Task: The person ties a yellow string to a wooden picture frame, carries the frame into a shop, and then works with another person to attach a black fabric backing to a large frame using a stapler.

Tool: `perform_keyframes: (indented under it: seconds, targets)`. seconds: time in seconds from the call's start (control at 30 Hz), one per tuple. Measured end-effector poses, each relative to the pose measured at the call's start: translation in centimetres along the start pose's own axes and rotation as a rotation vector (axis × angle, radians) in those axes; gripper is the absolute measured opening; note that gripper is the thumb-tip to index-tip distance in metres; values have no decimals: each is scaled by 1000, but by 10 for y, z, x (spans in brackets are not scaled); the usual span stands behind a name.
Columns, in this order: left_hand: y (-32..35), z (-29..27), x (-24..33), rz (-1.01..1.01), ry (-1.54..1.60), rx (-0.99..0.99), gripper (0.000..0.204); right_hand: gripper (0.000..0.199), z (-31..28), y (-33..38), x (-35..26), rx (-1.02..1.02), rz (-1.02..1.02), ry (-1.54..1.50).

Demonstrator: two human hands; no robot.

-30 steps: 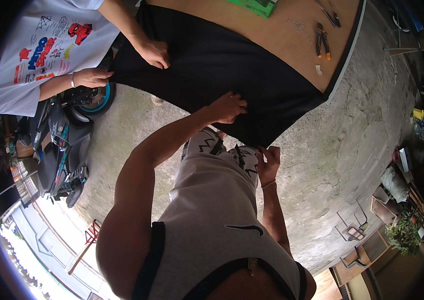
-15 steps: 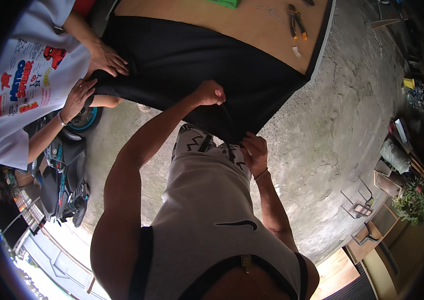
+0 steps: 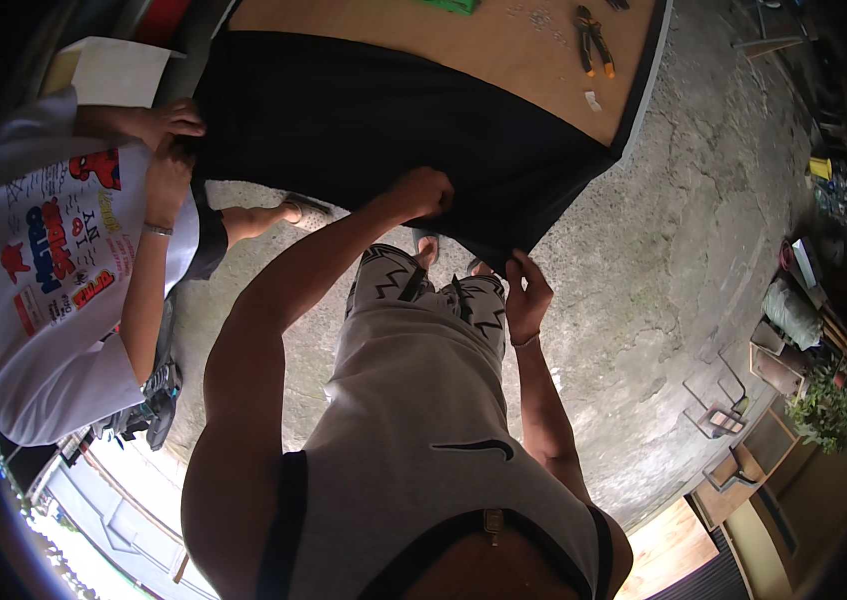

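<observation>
A black cloth (image 3: 344,110) drapes over the near side of a wooden board (image 3: 504,35) and hangs toward me. My left hand (image 3: 426,193) is closed in a fist on the cloth's near edge, at its middle. Farther right, my right hand (image 3: 529,290) pinches the cloth's hanging corner between thumb and fingers. Between my two hands the edge runs fairly taut. At the left end, a co-worker's two hands (image 3: 174,150) grip the cloth near the board's left corner.
Pliers (image 3: 594,45) with orange-tipped handles, a small white scrap (image 3: 593,100), scattered small metal bits (image 3: 539,20) and a green object (image 3: 452,5) lie on the board. The co-worker (image 3: 74,270) stands at left. Rough concrete floor (image 3: 644,300) surrounds us; a leafy plant (image 3: 829,410) stands far right.
The co-worker has moved, and both their hands have shifted to the cloth's left end. My right hand has moved slightly right with the corner. The cloth's near edge looks straighter.
</observation>
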State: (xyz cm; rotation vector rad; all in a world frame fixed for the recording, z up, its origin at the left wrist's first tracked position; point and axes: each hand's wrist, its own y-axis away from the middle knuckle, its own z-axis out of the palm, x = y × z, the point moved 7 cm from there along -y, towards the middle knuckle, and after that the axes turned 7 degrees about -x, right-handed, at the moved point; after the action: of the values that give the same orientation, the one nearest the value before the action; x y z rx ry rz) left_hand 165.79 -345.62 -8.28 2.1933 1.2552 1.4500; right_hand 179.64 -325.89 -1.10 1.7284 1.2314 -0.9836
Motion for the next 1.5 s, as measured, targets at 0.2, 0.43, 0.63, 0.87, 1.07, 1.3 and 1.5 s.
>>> perform_keyframes:
  seconds: [0.2,0.43,0.63,0.87,1.07,1.3,1.5]
  targets:
    - [-28,10,6,190,-348,-189,24,16,-3,-34,23,-64,209,-105]
    - [4,-26,42,-30,-179,-498,49,18,-3,-38,33,-355,238,111]
    - [-16,-8,11,-16,-305,-379,51,13,-1,-29,4,-282,-104,299]
    - [8,-11,27,76,-308,-443,55,9,7,-13,31,-265,102,96]
    - [20,-27,40,131,-302,-454,56,17,7,-9,39,-321,597,-495]
    - [4,-22,23,-6,-266,-430,48,19,10,-19,33,-413,380,-611]
    - [17,-23,43,39,-260,-578,41,19,4,-24,32,-546,369,-465]
